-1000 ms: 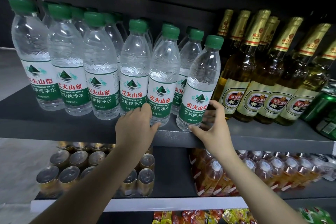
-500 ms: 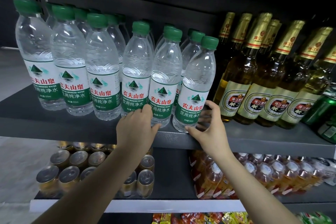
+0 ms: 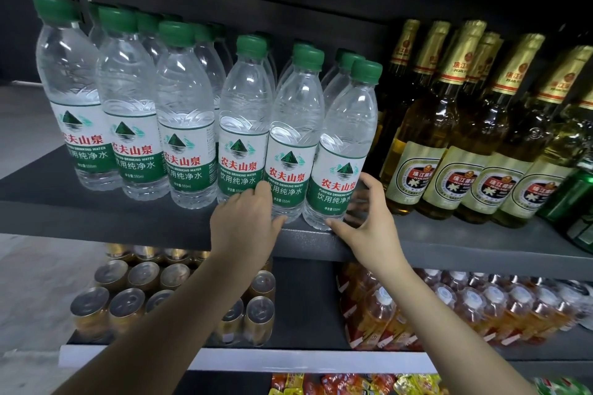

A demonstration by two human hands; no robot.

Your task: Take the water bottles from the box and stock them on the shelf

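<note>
Standing upright along the front edge of the dark grey shelf (image 3: 449, 250): a row of water bottles (image 3: 134, 125) with green caps and white-and-green labels, more rows packed behind them. Leaning slightly left at the right end of that front row: the rightmost water bottle (image 3: 345, 151), base at the shelf lip, touching the second bottle from the right (image 3: 293, 144).

Reaching up from below, both bare hands. Curling round the base of the rightmost water bottle: the right hand (image 3: 369, 218), thumb at the front near the bottom, fingers wrapping behind on the right side, grasping it. Pressing against the lower front where the second bottle from the right meets the one to its left: the left hand (image 3: 247, 221), fingers bent over their bases, thumb touching the second bottle; whether truly gripping or only pushing, hard telling.

Standing just beside the water on the right, same shelf: amber glass bottles with gold foil necks (image 3: 449, 138). Showing at the far right edge: green cans (image 3: 577, 202).

Sitting on the lower shelf: gold-topped cans (image 3: 128, 292) at left, orange drink bottles (image 3: 465, 305) at right. Peeking below that: bright snack packets (image 3: 353, 385).
</note>
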